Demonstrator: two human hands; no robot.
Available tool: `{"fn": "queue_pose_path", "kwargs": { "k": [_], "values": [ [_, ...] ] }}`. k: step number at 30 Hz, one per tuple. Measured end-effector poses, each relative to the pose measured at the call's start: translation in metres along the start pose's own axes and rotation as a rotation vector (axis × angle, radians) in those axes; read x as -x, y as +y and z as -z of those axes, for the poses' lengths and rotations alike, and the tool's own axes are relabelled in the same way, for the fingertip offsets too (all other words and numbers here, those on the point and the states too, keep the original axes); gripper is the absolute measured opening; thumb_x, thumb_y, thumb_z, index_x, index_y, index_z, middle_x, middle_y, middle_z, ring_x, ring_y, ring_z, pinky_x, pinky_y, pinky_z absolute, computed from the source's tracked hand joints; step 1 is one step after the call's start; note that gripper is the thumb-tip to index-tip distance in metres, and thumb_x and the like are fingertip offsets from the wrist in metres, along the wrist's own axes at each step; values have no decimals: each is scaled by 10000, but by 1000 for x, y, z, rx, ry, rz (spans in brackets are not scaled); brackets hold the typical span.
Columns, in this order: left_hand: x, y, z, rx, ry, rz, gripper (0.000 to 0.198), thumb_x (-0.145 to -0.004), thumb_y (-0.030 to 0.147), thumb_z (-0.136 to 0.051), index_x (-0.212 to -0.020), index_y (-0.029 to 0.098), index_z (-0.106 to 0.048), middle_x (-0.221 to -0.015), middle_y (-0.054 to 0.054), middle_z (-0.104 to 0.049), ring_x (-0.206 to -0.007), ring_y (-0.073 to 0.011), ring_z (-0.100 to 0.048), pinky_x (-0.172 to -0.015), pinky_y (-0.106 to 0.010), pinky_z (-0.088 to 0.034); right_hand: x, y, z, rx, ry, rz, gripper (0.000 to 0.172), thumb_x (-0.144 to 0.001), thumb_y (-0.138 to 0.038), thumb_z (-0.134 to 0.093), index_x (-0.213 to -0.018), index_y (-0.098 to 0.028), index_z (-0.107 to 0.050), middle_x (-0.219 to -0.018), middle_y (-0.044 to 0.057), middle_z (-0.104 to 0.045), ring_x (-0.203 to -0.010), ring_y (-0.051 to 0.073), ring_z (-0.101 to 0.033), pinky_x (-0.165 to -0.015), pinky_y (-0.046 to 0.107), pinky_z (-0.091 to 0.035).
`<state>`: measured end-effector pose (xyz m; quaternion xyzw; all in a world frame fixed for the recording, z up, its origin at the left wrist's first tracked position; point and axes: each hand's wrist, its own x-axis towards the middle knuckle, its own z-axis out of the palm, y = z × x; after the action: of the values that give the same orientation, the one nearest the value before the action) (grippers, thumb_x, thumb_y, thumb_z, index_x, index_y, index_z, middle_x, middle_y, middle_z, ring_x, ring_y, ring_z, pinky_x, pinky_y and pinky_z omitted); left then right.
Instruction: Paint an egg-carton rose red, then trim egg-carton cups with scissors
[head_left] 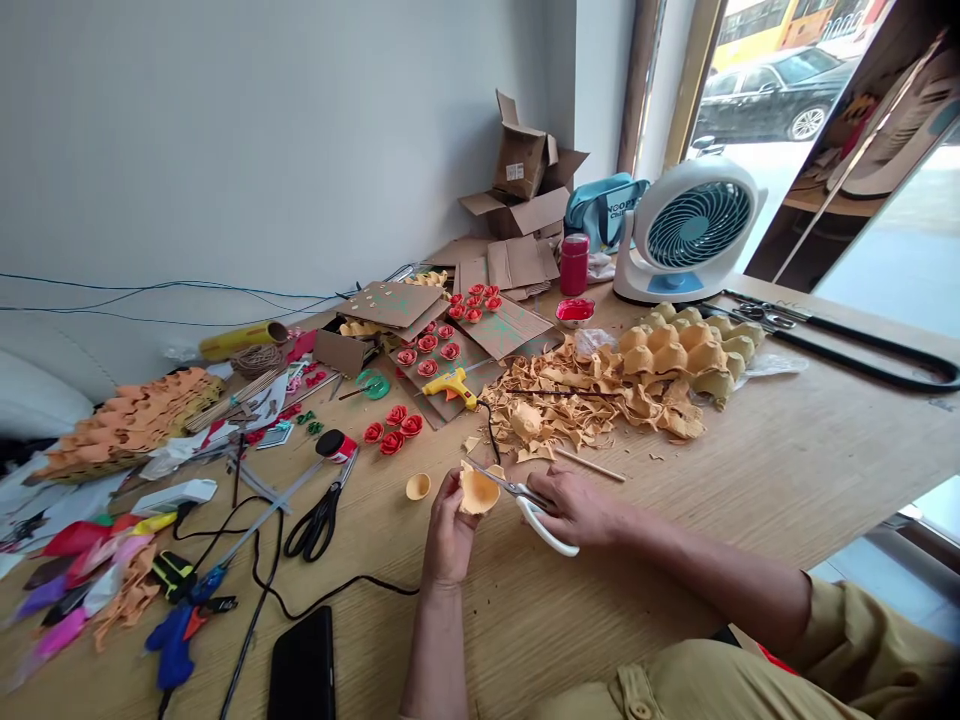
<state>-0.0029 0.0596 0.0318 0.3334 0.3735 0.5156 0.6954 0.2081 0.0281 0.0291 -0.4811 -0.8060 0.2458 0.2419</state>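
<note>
My left hand (450, 530) holds an orange egg-carton cup (480, 491) by its left side, the hollow facing up. In my right hand (574, 508) are white-handled scissors (546, 527); their blades lie at the upper rim of the cup. A smaller trimmed cup (418, 487) rests on the table just left of my left hand. Behind the hands spreads a heap of torn orange carton scraps (555, 400), with a thin wooden stick (590, 465) in front of it.
Egg cartons (675, 345) and a fan (690, 235) stand back right. Red paper roses (392, 430), a yellow glue gun (450, 385), black scissors (319, 515), a blue glue gun (176, 640), cables and a phone (302, 665) lie to the left.
</note>
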Motion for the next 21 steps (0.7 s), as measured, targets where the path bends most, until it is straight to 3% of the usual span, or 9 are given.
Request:
{"fn": "queue_pose_path", "kwargs": {
  "k": [3, 6, 8, 11, 15, 21],
  "values": [
    [0, -2, -1, 15, -26, -7, 311, -787, 435, -741, -978, 207, -652, -943, -26, -679, -725, -131, -593, -556, -226, -451, 0, 3, -3, -8, 13, -40, 298, -971, -448, -467, -787, -214, -483, -658, -12, -491, -604, 140, -407, -615, 282, -311],
    [2, -3, -3, -5, -85, -39, 454, -760, 510, -785, -1071, 214, -636, -1008, -42, -661, -804, -150, -609, -601, -238, -477, 0, 4, -5, -25, 22, -76, 283, -967, -435, -470, -796, -209, -486, -683, -10, -506, -596, 129, -409, -585, 270, -292],
    [4, -4, -5, -87, -139, -78, 509, -721, 446, -844, -1112, 213, -617, -1027, -49, -656, -870, -161, -618, -646, -234, -488, 1, 5, -6, -39, 23, -90, 277, -965, -424, -468, -794, -208, -479, -694, -10, -513, -598, 124, -414, -579, 265, -290],
    [5, -4, -8, -196, -131, -139, 448, -759, 357, -831, -1114, 213, -599, -1010, -45, -664, -920, -173, -640, -692, -232, -499, 1, 7, -6, -57, 27, -105, 289, -959, -424, -470, -763, -213, -456, -663, -20, -485, -583, 122, -402, -568, 265, -287],
    [5, -2, -9, -202, -125, -155, 429, -762, 406, -821, -1073, 194, -616, -971, -52, -679, -923, -200, -667, -720, -259, -506, 1, 8, -6, -93, 34, -109, 314, -957, -441, -469, -739, -216, -438, -653, -23, -474, -575, 122, -399, -558, 267, -292],
    [5, -4, -7, -135, -106, -120, 527, -725, 477, -841, -1105, 187, -619, -957, -55, -685, -795, -159, -648, -693, -262, -472, -1, 9, -3, -195, 33, -99, 351, -982, -480, -444, -760, -210, -462, -682, -15, -522, -603, 125, -442, -544, 258, -342]
  ]
}}
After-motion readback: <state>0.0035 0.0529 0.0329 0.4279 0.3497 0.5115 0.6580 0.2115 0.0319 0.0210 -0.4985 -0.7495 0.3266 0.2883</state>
